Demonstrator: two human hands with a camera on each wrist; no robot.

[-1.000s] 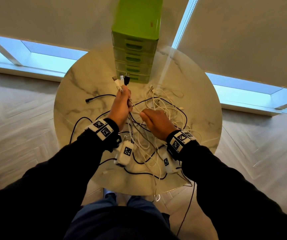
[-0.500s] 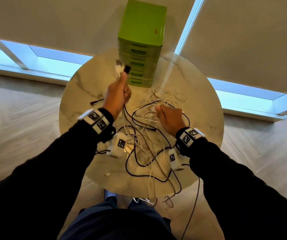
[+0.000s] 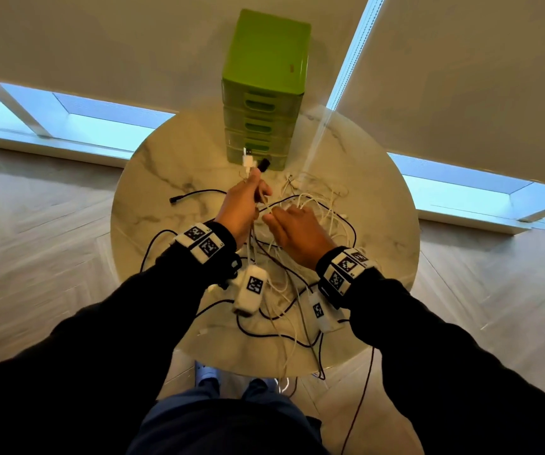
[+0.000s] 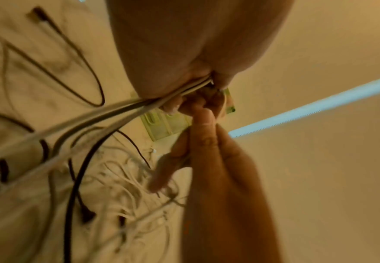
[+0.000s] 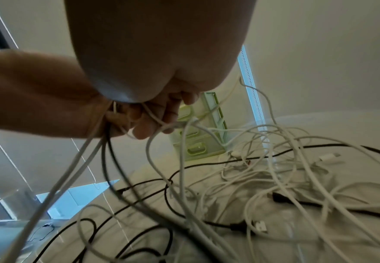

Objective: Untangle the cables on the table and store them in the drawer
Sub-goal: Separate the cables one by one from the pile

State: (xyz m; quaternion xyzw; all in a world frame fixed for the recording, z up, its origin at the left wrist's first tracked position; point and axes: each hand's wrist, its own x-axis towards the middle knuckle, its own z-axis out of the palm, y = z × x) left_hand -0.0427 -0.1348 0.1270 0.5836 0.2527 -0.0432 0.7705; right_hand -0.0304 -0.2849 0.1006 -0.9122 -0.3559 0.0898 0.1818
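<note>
My left hand (image 3: 246, 205) is raised over the round marble table (image 3: 153, 178) and grips a bundle of cable ends. A white USB plug (image 3: 248, 160) and a black plug (image 3: 263, 165) stick out above the fist. The strands (image 4: 108, 113) trail down from the fist to the tangled pile of white and black cables (image 3: 314, 208). My right hand (image 3: 292, 224) reaches up against the left fist, and its fingers (image 4: 203, 122) pinch a thin white cable (image 5: 153, 117). A green drawer unit (image 3: 264, 93) stands at the table's far edge with all drawers closed.
A loose black cable (image 3: 195, 195) lies to the left of the hands. Several cables hang over the near table edge (image 3: 297, 369) toward the floor. Window blinds and low windows stand behind the table.
The left hand lifted the bundle toward the drawers, then came back down a little. The right hand moved left off the pile to meet the left fist.
</note>
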